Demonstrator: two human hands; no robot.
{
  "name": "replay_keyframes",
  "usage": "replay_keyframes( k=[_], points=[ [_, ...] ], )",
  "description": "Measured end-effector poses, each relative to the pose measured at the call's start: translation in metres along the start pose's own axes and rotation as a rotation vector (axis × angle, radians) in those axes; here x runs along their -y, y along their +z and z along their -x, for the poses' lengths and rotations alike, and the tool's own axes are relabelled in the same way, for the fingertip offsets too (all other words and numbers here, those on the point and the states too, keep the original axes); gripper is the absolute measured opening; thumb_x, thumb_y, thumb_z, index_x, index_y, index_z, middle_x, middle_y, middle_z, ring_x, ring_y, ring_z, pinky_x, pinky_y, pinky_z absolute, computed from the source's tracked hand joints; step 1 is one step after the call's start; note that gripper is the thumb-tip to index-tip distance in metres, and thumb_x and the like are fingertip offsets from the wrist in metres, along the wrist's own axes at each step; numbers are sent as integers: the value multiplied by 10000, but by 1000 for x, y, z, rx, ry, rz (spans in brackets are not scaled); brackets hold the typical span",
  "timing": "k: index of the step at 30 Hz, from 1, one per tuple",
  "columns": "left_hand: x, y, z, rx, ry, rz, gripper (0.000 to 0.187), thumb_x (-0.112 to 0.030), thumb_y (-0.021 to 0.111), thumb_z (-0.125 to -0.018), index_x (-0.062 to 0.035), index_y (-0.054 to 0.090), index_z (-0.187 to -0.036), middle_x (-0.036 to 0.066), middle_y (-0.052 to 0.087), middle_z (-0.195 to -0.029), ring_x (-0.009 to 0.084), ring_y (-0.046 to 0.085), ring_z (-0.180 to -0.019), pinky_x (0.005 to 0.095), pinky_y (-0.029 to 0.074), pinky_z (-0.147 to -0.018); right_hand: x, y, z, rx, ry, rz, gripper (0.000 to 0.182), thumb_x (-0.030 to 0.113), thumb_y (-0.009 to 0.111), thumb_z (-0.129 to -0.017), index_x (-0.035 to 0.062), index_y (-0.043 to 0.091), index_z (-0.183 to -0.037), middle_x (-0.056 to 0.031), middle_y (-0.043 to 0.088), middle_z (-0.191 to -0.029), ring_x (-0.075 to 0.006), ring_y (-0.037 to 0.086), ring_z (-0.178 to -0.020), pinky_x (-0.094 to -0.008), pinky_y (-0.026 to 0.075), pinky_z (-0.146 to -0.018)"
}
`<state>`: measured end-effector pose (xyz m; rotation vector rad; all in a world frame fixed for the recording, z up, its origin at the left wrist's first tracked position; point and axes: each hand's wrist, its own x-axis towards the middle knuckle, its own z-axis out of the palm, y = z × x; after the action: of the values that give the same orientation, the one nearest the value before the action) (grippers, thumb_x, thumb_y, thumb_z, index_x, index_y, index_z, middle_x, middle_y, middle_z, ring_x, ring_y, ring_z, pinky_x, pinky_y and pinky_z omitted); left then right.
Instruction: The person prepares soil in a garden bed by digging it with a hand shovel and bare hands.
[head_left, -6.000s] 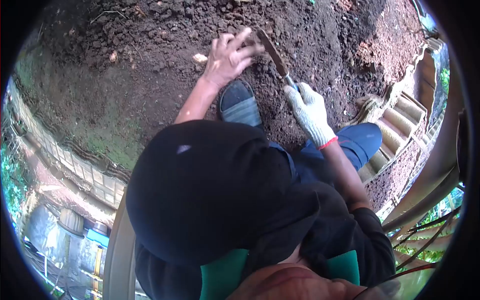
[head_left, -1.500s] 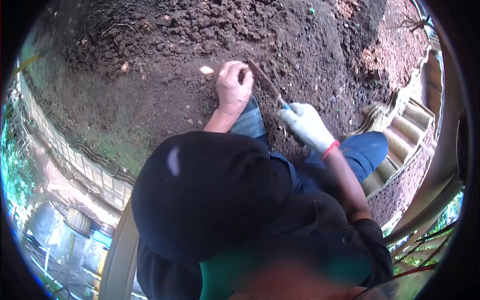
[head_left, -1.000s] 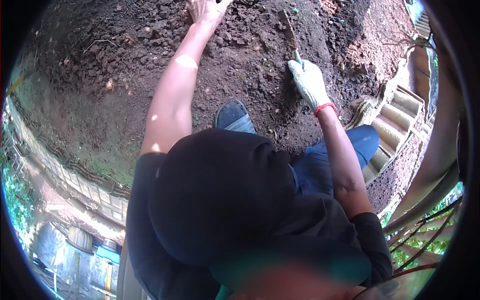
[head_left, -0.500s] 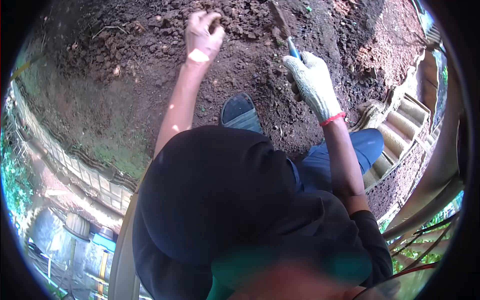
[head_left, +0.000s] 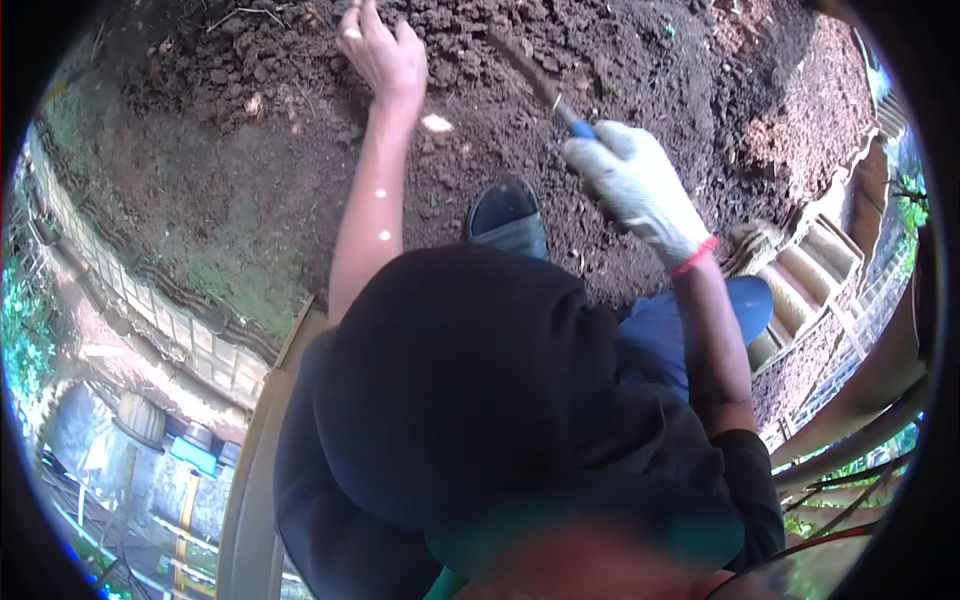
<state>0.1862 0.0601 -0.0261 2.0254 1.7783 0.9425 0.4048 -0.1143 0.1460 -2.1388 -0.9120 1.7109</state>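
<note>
My right hand (head_left: 635, 185), in a white knitted glove with a red cuff, is wrapped round the blue handle of a hand trowel (head_left: 535, 80). The trowel's soil-stained blade points up and left, its tip at the loose dark soil (head_left: 460, 85). My bare left hand (head_left: 387, 60) is over the clumpy soil to the left of the trowel, fingers apart, with nothing visible in it. Its fingertips come close to the top edge of the view.
A sandalled foot (head_left: 508, 215) rests on the soil between my arms. Ridged tiles (head_left: 800, 275) edge the bed at the right, and a tile border (head_left: 190, 335) curves along the left. Twigs (head_left: 245, 14) lie at the upper left.
My left hand has moved up and slightly left, and its curled fingers have spread. The trowel has swung left, its tip now nearer my left hand; my gloved hand has shifted slightly down.
</note>
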Motion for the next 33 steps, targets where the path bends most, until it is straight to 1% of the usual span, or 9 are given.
replay_keyframes(
  k=[4,9,13,16,18,22,28,30,33],
  points=[
    [25,37,-25,-187,178,-408,266,-52,635,-785,-45,743,-1028,167,683,-949,374,651,-977,474,533,-888,49,-20,39,-141,-7,-354,262,323,673,-983,68,628,-944,16,568,-664,-40,488,-457,-218,375,-404],
    [40,32,-33,122,126,62,316,-190,849,-736,-128,804,-1042,112,699,-924,261,700,-807,361,579,-783,64,-30,37,-392,-274,-190,310,359,710,-984,55,664,-1016,6,608,-691,-29,532,-501,-196,417,-434],
    [-16,39,-37,184,286,11,232,-21,613,-766,-37,768,-938,192,698,-948,384,664,-929,471,541,-844,79,-8,12,-576,-440,-389,311,375,681,-1004,66,675,-1039,1,635,-710,-35,568,-555,-186,438,-490],
    [-21,50,-63,5,221,15,209,-14,616,-748,-22,775,-883,210,704,-912,380,673,-912,451,545,-841,48,21,-59,-754,-633,-120,433,447,593,-1018,22,646,-1084,-147,702,-894,-236,679,-761,-412,553,-713],
    [-16,62,-66,56,193,59,272,-45,641,-781,-19,756,-1026,226,675,-1089,387,636,-1044,450,518,-947,12,26,-97,-35,-240,82,425,397,620,-983,-27,648,-998,-170,689,-856,-246,680,-739,-418,563,-676],
    [-23,52,-41,336,420,29,337,-161,675,-853,-83,719,-1178,188,584,-1287,380,534,-1220,497,413,-1086,35,-21,-46,219,224,-522,327,380,704,-941,67,631,-880,-31,626,-686,-84,551,-458,-252,447,-372],
    [-24,19,6,528,250,-189,217,-156,553,-906,-94,742,-994,145,669,-1080,278,585,-1031,488,418,-1010,19,-6,-74,-865,-396,-290,278,320,636,-1009,55,623,-925,-26,617,-677,-102,568,-473,-269,513,-450],
    [-20,5,16,502,159,-215,233,-190,559,-895,-107,751,-998,132,691,-1021,308,638,-997,476,482,-942,6,7,-87,-34,-63,-510,270,312,636,-1008,57,646,-919,-18,631,-666,-102,573,-456,-261,514,-431],
    [-24,-28,9,511,-82,-185,211,-154,627,-867,-98,790,-988,159,722,-993,302,689,-928,437,552,-877,6,-14,-62,187,106,-549,320,335,630,-986,23,656,-920,-74,663,-692,-128,625,-498,-253,532,-437]
  ],
)
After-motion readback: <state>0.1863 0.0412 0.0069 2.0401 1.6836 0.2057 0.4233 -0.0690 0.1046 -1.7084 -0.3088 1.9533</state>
